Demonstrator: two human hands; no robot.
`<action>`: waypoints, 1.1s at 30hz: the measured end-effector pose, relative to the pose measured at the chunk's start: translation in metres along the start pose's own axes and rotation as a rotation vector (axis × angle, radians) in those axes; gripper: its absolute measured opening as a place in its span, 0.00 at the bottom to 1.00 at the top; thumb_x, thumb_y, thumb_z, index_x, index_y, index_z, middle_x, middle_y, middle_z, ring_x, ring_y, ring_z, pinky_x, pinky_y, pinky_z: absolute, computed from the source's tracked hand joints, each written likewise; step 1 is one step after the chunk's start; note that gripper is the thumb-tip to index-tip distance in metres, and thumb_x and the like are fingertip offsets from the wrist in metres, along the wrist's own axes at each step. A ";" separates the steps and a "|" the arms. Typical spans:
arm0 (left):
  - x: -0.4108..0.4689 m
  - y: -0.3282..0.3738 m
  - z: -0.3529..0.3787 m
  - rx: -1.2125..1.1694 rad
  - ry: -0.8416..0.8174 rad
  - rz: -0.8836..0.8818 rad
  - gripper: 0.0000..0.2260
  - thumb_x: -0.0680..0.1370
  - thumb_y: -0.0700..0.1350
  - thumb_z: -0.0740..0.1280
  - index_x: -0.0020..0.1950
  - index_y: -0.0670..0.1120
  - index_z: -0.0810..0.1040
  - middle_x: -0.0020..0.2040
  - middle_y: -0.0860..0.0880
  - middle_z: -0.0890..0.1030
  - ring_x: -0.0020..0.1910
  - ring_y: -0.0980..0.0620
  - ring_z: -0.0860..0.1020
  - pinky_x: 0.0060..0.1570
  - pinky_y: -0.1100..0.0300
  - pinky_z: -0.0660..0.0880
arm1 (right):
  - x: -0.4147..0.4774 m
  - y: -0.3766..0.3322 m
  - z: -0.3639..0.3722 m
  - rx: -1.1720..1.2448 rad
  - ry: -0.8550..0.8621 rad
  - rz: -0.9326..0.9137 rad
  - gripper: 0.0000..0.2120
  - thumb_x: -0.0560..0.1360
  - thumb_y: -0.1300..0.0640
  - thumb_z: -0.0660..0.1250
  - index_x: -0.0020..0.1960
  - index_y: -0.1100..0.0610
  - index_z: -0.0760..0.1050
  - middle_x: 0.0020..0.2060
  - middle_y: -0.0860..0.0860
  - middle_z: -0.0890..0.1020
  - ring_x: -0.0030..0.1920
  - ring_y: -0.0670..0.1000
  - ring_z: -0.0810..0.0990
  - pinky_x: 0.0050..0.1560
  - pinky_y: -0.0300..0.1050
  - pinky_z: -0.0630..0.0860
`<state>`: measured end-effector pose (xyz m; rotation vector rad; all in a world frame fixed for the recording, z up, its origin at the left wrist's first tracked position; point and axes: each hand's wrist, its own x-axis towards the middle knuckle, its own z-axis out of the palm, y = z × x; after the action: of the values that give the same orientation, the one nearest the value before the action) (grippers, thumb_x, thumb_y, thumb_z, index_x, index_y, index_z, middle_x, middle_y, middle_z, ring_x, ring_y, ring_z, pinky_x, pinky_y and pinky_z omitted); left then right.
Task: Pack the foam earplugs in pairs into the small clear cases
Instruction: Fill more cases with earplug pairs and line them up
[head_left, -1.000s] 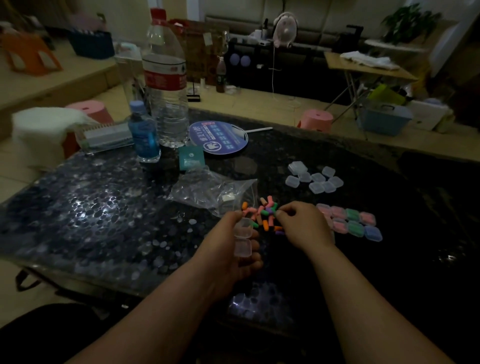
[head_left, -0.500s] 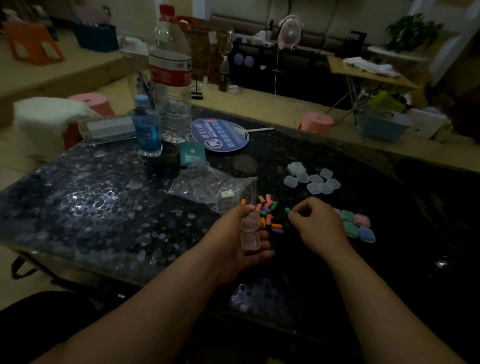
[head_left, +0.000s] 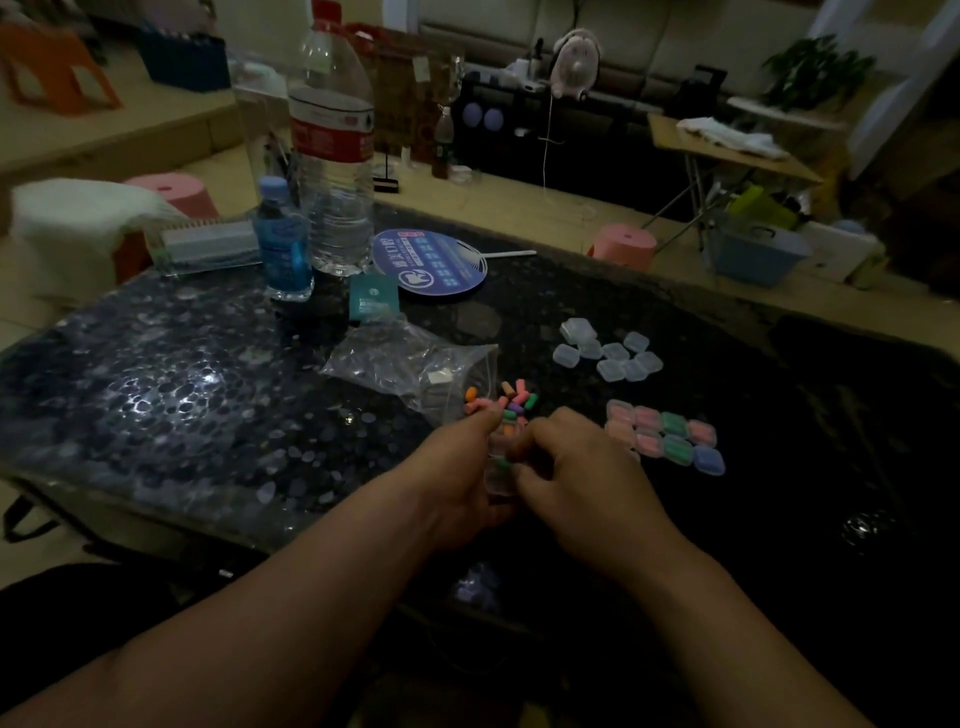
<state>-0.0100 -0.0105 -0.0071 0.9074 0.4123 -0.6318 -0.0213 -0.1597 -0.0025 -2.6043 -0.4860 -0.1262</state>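
Near edge: two bare forearms, meeting over the dark, pebble-patterned table (head_left: 156, 395).

Left hand (head_left: 457, 470): curled round one clear case (head_left: 493, 480), mostly hidden between the hands.

Right hand (head_left: 582, 483): close against the left, fingertips pinched narrow on one green earplug (head_left: 502, 461) at the mouth of that case.

Against the frame half a second earlier: right hand then well apart from the left, the green plug held clear of the case; now brought in to it. Left hand and case in much the same place.

Just beyond the knuckles: loose earplugs (head_left: 511, 402), roughly a dozen, in orange, pink, green and purple; exact count not legible.

Right of these: filled cases (head_left: 675, 423), eight visible, in two rows of four, lids down, with pink, green and blue contents.

Farther back on the right: empty cases (head_left: 615, 352), about eight, clustered and touching.

Left of the plugs: one crumpled plastic bag (head_left: 405, 364).

Behind the bag:
- one teal packet (head_left: 374, 304), print too small to read
- one round fan (head_left: 430, 260), blue, with white Chinese characters and an emblem, blurred
- one small blue bottle (head_left: 283, 249)
- one large bottle (head_left: 332, 145) with a red label, wording unreadable
- one clear box (head_left: 208, 247) at the left edge

Beyond the table: two pink stools (head_left: 623, 248).
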 end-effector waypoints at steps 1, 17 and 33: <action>0.000 0.000 0.000 -0.004 -0.006 -0.003 0.22 0.85 0.58 0.57 0.72 0.49 0.76 0.68 0.41 0.79 0.68 0.41 0.77 0.53 0.50 0.79 | 0.001 0.000 0.001 0.014 0.008 -0.011 0.02 0.77 0.51 0.71 0.49 0.48 0.80 0.46 0.43 0.75 0.48 0.45 0.77 0.49 0.50 0.78; 0.003 0.007 -0.011 -0.019 0.159 -0.008 0.22 0.84 0.59 0.55 0.52 0.43 0.80 0.39 0.45 0.77 0.33 0.49 0.74 0.33 0.58 0.74 | 0.022 0.028 0.004 0.096 0.128 0.236 0.03 0.81 0.53 0.68 0.51 0.46 0.80 0.48 0.42 0.81 0.48 0.43 0.80 0.52 0.51 0.80; 0.005 0.014 -0.022 -0.100 0.238 0.032 0.23 0.84 0.59 0.54 0.51 0.42 0.78 0.31 0.47 0.75 0.28 0.51 0.71 0.28 0.61 0.68 | 0.063 0.039 0.051 -0.046 0.068 0.197 0.10 0.81 0.51 0.70 0.61 0.43 0.83 0.53 0.48 0.75 0.54 0.51 0.78 0.50 0.49 0.77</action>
<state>0.0016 0.0121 -0.0136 0.8950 0.6356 -0.4711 0.0519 -0.1468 -0.0536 -2.6662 -0.2035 -0.1610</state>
